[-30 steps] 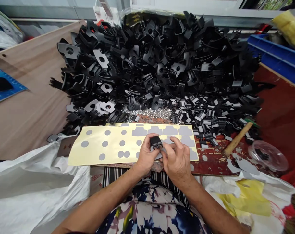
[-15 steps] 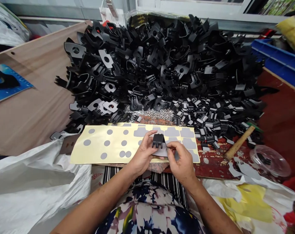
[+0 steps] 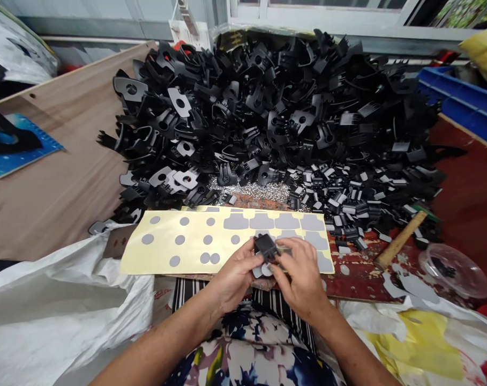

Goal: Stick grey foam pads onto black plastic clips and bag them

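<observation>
A small black plastic part [image 3: 266, 245] with prongs is held over the front edge of the yellow backing sheet [image 3: 136, 258]. My left hand [image 3: 234, 277] is closed on its left side, thumb in front. From the right, my right hand [image 3: 301, 276] pinches the part's lower right edge. A grey piece with rounded edges [image 3: 262, 270] shows just below the part, between the hands; whether it is stuck on, I cannot tell. Grey round stickers [image 3: 180, 239] dot the sheet's left half, and larger grey shaped stickers [image 3: 286, 221] cover its right.
Behind the sheet rises a big heap of black plastic parts [image 3: 251, 102]. Smaller black parts with grey pads [image 3: 350, 195] lie to its right. A wooden-handled tool [image 3: 399, 241] and a clear plastic bowl [image 3: 454, 271] are at right. A white sack [image 3: 66, 316] fills the left front.
The black part has been turned and lowered towards me, so its flat face shows now. My right hand has shifted over its right edge. The whole view has tilted slightly.
</observation>
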### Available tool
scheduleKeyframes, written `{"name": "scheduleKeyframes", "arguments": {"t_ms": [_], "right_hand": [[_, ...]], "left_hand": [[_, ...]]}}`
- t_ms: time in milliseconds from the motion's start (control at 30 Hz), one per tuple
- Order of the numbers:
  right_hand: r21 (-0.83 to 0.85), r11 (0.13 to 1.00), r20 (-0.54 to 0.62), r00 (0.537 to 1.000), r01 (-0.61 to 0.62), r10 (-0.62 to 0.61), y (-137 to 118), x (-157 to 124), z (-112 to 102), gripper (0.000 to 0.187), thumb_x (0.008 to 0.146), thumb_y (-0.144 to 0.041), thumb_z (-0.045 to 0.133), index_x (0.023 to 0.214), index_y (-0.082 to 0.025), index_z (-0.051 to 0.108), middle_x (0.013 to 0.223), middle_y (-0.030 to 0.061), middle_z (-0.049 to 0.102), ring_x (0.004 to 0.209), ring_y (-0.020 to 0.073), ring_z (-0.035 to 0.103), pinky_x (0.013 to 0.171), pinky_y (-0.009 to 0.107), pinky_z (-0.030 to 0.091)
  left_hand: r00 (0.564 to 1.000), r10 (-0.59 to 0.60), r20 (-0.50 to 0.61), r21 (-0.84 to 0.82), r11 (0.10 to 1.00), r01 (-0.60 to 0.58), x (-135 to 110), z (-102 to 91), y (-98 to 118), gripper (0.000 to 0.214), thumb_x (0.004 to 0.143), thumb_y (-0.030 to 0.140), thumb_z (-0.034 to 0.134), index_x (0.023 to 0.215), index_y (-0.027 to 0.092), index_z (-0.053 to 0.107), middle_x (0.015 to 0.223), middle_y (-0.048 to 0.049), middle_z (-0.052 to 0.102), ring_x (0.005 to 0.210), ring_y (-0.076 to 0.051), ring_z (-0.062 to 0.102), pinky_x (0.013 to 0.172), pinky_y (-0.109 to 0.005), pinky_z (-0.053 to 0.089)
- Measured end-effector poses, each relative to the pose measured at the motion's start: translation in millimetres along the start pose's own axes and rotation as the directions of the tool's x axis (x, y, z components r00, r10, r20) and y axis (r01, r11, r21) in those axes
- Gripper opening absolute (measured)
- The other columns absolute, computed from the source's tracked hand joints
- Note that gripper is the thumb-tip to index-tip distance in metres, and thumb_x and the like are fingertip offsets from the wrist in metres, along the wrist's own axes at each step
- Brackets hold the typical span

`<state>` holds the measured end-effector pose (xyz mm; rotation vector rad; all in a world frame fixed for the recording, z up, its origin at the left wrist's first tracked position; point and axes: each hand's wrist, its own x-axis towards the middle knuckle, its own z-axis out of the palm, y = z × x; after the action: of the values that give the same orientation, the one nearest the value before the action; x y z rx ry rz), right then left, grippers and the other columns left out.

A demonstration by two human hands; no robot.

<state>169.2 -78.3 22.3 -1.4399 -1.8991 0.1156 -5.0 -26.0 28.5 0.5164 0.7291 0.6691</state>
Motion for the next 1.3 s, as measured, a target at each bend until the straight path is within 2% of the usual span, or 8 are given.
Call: {"name": "scheduleKeyframes", "arguments": {"t_ms": [167,300,433,567,700,867,1100,1300], "right_hand": [[0.036,0.997,-0.109,0.992,0.073,-0.068,-11,4,-1,0.014,0.098,-0.013,0.055,0.099,-0.026,0.061,0.112,0.0070,0.065,0.109,0.0275,0.058,0.101,0.051,0.042],[-0.074,0.997,0.134,0.990,-0.031,0.041,6,5,21,0.013,0.093,-0.011,0.060,0.087,-0.022,0.063,0.109,0.0088,0.066,0.104,0.0282,0.059,0.090,0.048,0.048],[-0.279,0.960,0.216,0.975,0.012,0.051,21,3,43,0.011,0.088,-0.014,0.070,0.096,-0.022,0.071,0.125,0.0138,0.065,0.106,0.0316,0.062,0.089,0.050,0.052],[-0.310,0.951,0.174,0.982,-0.019,0.077,27,5,41,0.084,0.083,-0.020,0.078,0.158,-0.018,0.040,0.146,0.0230,0.055,0.103,0.0333,0.066,0.085,0.049,0.058],[-0.198,0.980,0.327,0.942,-0.011,0.077,47,40,25,0.081,0.085,-0.021,0.075,0.159,-0.023,0.041,0.117,0.0112,0.073,0.087,0.0279,0.071,0.076,0.041,0.058],[-0.340,0.933,0.111,0.980,-0.120,0.167,94,133,24,0.045,0.097,-0.035,0.067,0.140,-0.023,0.060,0.123,0.0113,0.068,0.102,0.0271,0.068,0.079,0.035,0.053],[-0.524,0.841,0.083,0.974,-0.135,0.209,116,186,38,0.036,0.100,-0.013,0.052,0.134,-0.014,0.065,0.118,0.0165,0.066,0.105,0.0284,0.064,0.084,0.036,0.052],[-0.165,0.924,-0.030,0.935,0.344,-0.353,60,110,26,0.038,0.105,-0.014,0.046,0.138,-0.020,0.063,0.113,0.0119,0.073,0.103,0.0252,0.067,0.090,0.039,0.057]], "left_hand": [[0.962,0.174,-0.212,0.002,0.984,-0.178,1,-17.4,13,0.035,0.076,0.029,0.086,0.106,0.019,0.070,0.084,-0.0037,0.068,0.082,-0.018,0.064,0.078,-0.032,0.057],[0.903,0.239,-0.358,0.099,0.971,-0.217,-9,-33.4,36,0.038,0.073,0.032,0.089,0.104,0.018,0.072,0.084,-0.0029,0.065,0.079,-0.018,0.063,0.071,-0.030,0.057],[0.965,0.077,-0.249,0.256,0.967,-0.011,-26,-43.5,48,0.041,0.075,0.038,0.088,0.108,0.018,0.074,0.076,-0.0014,0.060,0.068,-0.016,0.058,0.057,-0.024,0.051],[0.984,-0.125,-0.128,0.416,0.894,0.168,-29,-51.0,65,0.041,0.076,0.032,0.086,0.113,0.020,0.074,0.070,-0.0010,0.060,0.063,-0.018,0.057,0.045,-0.022,0.041],[0.983,0.096,-0.158,0.547,0.837,0.006,-16,-40.5,143,0.047,0.069,0.024,0.090,0.112,0.017,0.072,0.084,-0.0071,0.073,0.066,-0.019,0.063,0.051,-0.024,0.047],[0.652,0.758,-0.024,0.375,0.612,-0.697,0,-13.8,246,0.039,0.092,0.022,0.066,0.130,0.022,0.059,0.097,-0.0027,0.074,0.096,-0.021,0.069,0.091,-0.040,0.056],[0.941,0.326,-0.095,0.431,0.865,-0.257,32,-28.0,144,0.054,0.078,0.029,0.086,0.126,0.018,0.063,0.109,-0.0087,0.071,0.097,-0.022,0.069,0.093,-0.039,0.054],[0.986,-0.047,0.162,0.248,0.969,0.005,39,-16.3,76,0.087,0.079,0.025,0.085,0.154,0.035,0.042,0.124,-0.0088,0.065,0.102,-0.025,0.070,0.086,-0.044,0.063]]}}
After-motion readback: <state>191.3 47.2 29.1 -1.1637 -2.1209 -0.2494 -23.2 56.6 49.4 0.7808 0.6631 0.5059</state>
